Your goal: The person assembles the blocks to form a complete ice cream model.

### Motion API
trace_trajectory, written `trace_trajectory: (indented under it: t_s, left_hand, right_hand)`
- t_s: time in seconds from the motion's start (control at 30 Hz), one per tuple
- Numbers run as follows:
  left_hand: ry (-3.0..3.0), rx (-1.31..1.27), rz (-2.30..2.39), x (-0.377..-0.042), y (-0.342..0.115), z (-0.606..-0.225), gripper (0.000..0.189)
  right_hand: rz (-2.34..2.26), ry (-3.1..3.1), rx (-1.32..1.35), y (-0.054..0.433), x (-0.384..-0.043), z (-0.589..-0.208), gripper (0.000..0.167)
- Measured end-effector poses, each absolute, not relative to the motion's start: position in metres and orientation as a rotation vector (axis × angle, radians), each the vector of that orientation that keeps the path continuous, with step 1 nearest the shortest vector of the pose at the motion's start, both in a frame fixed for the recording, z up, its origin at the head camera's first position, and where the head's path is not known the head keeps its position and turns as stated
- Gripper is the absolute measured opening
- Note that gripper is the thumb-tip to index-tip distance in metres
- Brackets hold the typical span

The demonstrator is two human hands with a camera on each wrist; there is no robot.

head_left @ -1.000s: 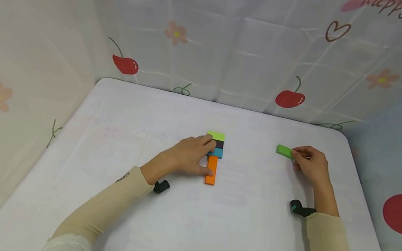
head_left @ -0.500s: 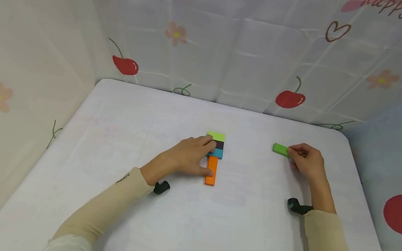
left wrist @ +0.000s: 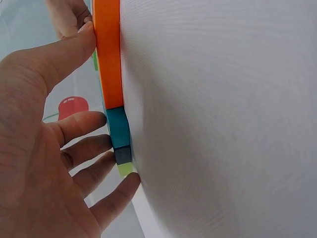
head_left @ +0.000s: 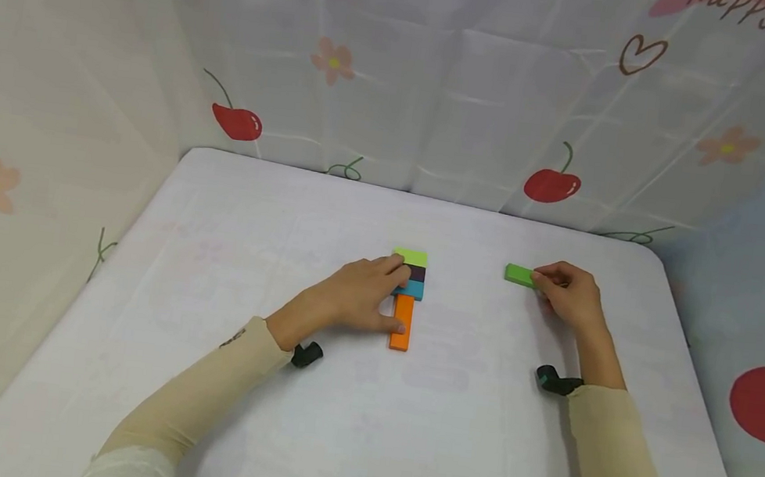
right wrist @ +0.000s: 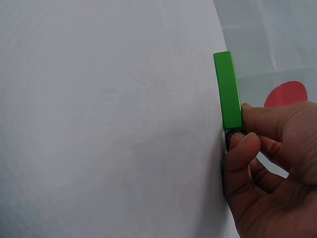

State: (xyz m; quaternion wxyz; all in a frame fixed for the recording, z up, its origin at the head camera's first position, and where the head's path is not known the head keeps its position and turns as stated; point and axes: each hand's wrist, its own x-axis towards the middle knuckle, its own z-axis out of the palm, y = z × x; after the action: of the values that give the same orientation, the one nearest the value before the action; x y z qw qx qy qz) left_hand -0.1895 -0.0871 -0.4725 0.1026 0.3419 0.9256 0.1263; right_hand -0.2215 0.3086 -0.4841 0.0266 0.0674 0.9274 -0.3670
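Near the table's middle, a light green block (head_left: 410, 257), a dark purple block (head_left: 417, 273) and a blue block (head_left: 410, 290) lie in a stack-like row. An orange block (head_left: 400, 335) extends from the blue one toward the person. My left hand (head_left: 367, 297) rests over them, thumb on the orange block and slightly bent fingers spread along the others. To the right, my right hand (head_left: 570, 295) pinches one end of a green block (head_left: 518, 275), whose free end points left. In the right wrist view, a dark blue edge shows beneath the fingers, partly hidden.
A white-covered table (head_left: 431, 433) carries the blocks. Behind it hangs a pale curtain (head_left: 440, 103) printed with cherries, hearts and flowers. Black wrist-worn pieces (head_left: 557, 381) stick out below both sleeves.
My right hand has moved left and slightly toward the far edge, carrying the green block toward the row. The left hand and the row of blocks have stayed in place.
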Motion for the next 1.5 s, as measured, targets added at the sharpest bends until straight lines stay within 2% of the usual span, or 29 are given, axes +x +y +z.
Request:
trace_trajectory:
  t_s: [1.5]
  left_hand:
    - [2.735, 1.042, 0.403, -0.189, -0.088, -0.47, 0.066]
  right_hand:
    - [-1.145, 2.866, 0.039, 0.248, -0.251, -0.486, 0.03]
